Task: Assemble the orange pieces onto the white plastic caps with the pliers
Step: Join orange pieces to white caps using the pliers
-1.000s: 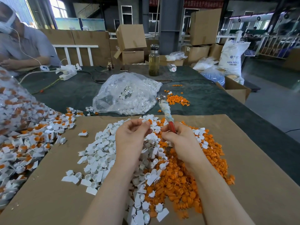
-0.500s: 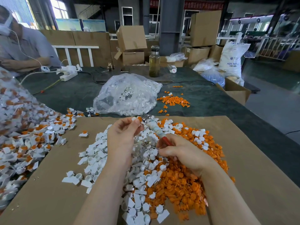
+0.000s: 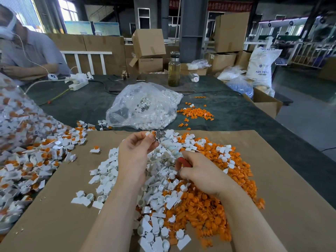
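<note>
Pinching a white plastic cap (image 3: 149,134) with an orange piece at its tip, the left hand (image 3: 135,152) holds it up at the far edge of the pile; grip: thumb and forefinger pressed onto the cap. Right hand (image 3: 201,173): fingers curled round the red handles of the pliers (image 3: 168,149), whose shaft is wrapped in pale tape and whose metal nose meets the cap just beside the left fingertips. Whether the nose is clamped on the piece cannot be told.

Cardboard sheet (image 3: 281,188), brown, laid over the dark green desk (image 3: 87,106). On it, under both hands: a heap of loose white caps (image 3: 109,171) to the left, merging into a heap of loose orange pieces (image 3: 209,215) to the right.

Left of the sheet: a spread of assembled caps (image 3: 27,170), white with orange inserts, running up to a clear bag of the same at the frame's left edge.

Beyond the sheet: a clear plastic bag of white parts (image 3: 143,108); a small scatter of orange pieces (image 3: 195,113) beside it; a glass bottle (image 3: 174,70) standing upright near the desk's far edge; a white power strip (image 3: 78,84).

Far left: a seated person in a grey shirt (image 3: 31,53). Background: stacked cardboard boxes (image 3: 148,43) and a white resin sack (image 3: 261,66).
</note>
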A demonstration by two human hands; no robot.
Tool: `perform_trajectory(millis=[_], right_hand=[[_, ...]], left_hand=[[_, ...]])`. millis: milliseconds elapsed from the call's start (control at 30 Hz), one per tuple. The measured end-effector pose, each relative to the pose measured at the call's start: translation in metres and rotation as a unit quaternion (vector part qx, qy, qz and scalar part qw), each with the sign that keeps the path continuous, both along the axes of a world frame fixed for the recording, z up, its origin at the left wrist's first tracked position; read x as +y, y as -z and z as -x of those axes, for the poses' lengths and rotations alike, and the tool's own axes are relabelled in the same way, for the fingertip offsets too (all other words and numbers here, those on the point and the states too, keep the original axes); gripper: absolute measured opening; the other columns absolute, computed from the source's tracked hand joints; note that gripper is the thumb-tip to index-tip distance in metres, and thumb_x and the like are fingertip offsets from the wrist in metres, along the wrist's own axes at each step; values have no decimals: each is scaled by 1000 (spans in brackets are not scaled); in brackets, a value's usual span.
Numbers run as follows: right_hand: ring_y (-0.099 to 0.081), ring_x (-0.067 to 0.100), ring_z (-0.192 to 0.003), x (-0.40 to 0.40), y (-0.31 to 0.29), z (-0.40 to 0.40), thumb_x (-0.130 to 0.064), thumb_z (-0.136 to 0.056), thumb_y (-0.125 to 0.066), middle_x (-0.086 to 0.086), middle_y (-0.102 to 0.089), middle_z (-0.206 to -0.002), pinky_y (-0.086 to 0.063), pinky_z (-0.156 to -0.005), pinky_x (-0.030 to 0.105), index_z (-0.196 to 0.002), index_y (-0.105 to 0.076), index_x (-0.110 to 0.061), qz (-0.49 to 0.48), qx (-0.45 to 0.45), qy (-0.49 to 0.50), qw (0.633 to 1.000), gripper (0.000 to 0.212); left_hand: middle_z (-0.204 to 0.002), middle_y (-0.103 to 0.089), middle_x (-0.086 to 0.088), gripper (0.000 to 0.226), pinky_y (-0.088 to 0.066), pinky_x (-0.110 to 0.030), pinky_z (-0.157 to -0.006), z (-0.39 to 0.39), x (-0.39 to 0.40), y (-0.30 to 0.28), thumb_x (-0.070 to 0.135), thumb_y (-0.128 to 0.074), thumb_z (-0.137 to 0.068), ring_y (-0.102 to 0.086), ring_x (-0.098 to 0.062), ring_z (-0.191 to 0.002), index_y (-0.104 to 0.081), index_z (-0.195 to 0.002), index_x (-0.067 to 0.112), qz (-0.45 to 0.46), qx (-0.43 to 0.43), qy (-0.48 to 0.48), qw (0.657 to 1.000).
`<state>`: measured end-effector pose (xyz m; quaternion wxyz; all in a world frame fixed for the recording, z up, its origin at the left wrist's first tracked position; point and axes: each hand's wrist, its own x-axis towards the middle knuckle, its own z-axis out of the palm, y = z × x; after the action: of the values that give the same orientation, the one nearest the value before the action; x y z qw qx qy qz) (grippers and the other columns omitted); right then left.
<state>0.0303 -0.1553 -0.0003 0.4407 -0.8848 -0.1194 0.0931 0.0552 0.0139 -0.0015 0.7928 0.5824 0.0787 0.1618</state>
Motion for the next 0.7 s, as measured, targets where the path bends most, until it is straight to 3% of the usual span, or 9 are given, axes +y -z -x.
perform_trajectory(millis=[133,233,467,600,700], right_hand=[[-57,18,-64,2,-2,1,-5,-85,-53,10,-59,-82,-49,-62,42,-87,-56,-12,7,-11,-3,1000,9],[-56,17,-64,5,-1,1,-6,-87,-53,17,-63,-89,-48,-61,42,-81,-53,-18,23,-24,5,999,13],[-57,22,-66,7,5,-4,-12,-86,-56,6,-60,-80,-49,-61,44,-85,-55,-14,40,-49,17,998,3],[-47,5,-50,5,8,-6,-15,-87,-57,-6,-52,-64,-37,-48,27,-74,-52,-21,8,-95,81,992,15],[-45,8,-49,-2,10,-10,-19,-89,-55,-4,-55,-62,-36,-48,28,-76,-55,-18,9,-123,150,981,13]], left_hand=[[-62,-70,6,12,-56,-16,-63,0,1,0,3,-70,-88,-68,-7,-57,-68,-80,11,1,7,-1,1000],[-63,-71,6,11,-56,-16,-63,1,1,-1,3,-69,-88,-68,-7,-57,-68,-81,11,0,15,-6,1000],[-68,-74,0,8,-60,-21,-67,5,7,-8,2,-69,-88,-70,-10,-60,-68,-82,8,56,53,5,997],[-83,-78,-5,8,-62,-25,-68,3,40,-12,8,-68,-89,-76,-13,-78,-69,-97,7,193,105,-73,973],[-83,-78,-5,12,-62,-27,-74,2,71,-13,11,-61,-95,-75,-11,-75,-65,-105,6,317,120,-131,932]])
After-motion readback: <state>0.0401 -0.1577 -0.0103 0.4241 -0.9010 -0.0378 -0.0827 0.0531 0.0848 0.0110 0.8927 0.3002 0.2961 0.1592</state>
